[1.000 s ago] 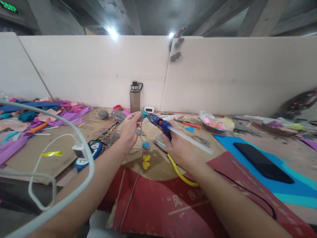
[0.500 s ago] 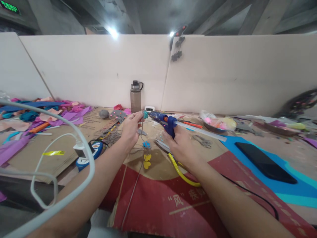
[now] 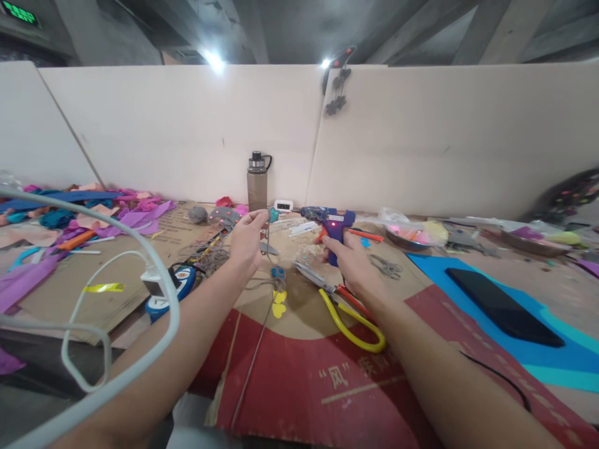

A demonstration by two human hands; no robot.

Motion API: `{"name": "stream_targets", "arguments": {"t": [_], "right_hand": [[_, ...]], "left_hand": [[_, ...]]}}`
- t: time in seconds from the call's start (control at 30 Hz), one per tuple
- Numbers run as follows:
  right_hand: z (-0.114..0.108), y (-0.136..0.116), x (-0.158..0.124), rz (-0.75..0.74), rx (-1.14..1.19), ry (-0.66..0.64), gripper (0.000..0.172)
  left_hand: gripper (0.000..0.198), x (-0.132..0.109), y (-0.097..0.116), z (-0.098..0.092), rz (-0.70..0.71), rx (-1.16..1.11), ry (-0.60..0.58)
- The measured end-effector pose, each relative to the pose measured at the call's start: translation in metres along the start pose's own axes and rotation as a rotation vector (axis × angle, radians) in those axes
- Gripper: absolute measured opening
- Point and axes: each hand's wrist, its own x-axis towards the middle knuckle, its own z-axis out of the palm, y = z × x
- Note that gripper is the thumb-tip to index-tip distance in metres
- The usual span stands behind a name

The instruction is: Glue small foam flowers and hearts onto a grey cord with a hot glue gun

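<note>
Left hand (image 3: 248, 240) raised over the surface (image 3: 538, 269), its grip narrow, thumb and fingers pinching a teal piece (image 3: 274, 215) and the grey cord (image 3: 268, 240) that hangs from it. Lower on the cord, a blue flower (image 3: 277, 272); below that, yellow pieces (image 3: 279, 304), near the line where the cardboard (image 3: 365, 399) turns from tan to red. Right hand (image 3: 352, 259) has its grip wrapped round the handle of a blue glue gun (image 3: 341, 234), red light lit; nozzle toward the teal piece but apart from it. Scissors (image 3: 329, 288), yellow-handled, lie just below the right hand, blades toward the left. Behind the hands a bottle (image 3: 257, 190) stands upright before a white panel (image 3: 163, 131), a small clock (image 3: 283, 205) beside it. To the right, a phone (image 3: 503, 305) flat on a blue sheet (image 3: 430, 268). To the left, bright scraps (image 3: 140, 215) heaped; a white plug (image 3: 154, 280) sits in a blue-and-white socket (image 3: 185, 280) by the left forearm.
</note>
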Motion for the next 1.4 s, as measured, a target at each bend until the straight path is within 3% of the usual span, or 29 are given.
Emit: {"name": "stream_targets", "arguments": {"t": [0.1,0.23,0.33,0.4,0.5,0.6,0.67,0.77,0.9,1.0,1.13,1.4], "right_hand": [[-0.004,0.019,0.017,0.187,-0.211,-0.004,0.014],[-0.015,0.028,0.028,0.25,-0.486,-0.057,0.02],[-0.022,0.018,0.025,0.059,-0.646,0.062,0.025],[-0.018,0.006,0.018,-0.143,-0.651,0.189,0.018],[0.004,-0.013,0.003,-0.185,-0.168,0.092,0.011],[0.031,-0.025,-0.009,-0.011,0.454,-0.138,0.026],[0.043,-0.029,-0.013,0.073,0.675,-0.221,0.035],[0.045,-0.028,-0.014,0.071,0.69,-0.213,0.037],[0.037,-0.022,-0.008,-0.101,0.383,-0.08,0.019],[0.034,-0.019,-0.003,-0.152,0.226,0.0,0.013],[0.033,-0.018,-0.001,-0.137,0.174,0.067,0.016],[0.03,-0.018,0.001,-0.123,0.187,0.084,0.019]], "left_hand": [[0.016,-0.004,0.0,0.004,0.091,0.042,-0.06],[0.013,-0.008,-0.002,0.007,0.221,0.127,-0.126],[0.013,-0.01,-0.003,0.007,0.316,0.223,-0.132],[0.012,-0.014,-0.001,0.007,0.396,0.349,-0.125],[0.007,-0.021,0.002,0.007,0.545,0.595,-0.117],[0.006,-0.028,0.005,0.009,0.691,0.737,-0.126],[0.008,-0.03,0.006,0.01,0.724,0.763,-0.135],[0.008,-0.03,0.003,0.011,0.614,0.708,-0.15],[0.011,-0.028,-0.004,0.014,0.37,0.405,-0.22],[0.012,-0.028,-0.008,0.016,0.276,0.275,-0.228],[0.012,-0.03,-0.008,0.018,0.234,0.25,-0.242],[0.01,-0.033,-0.006,0.019,0.229,0.297,-0.271]]}}
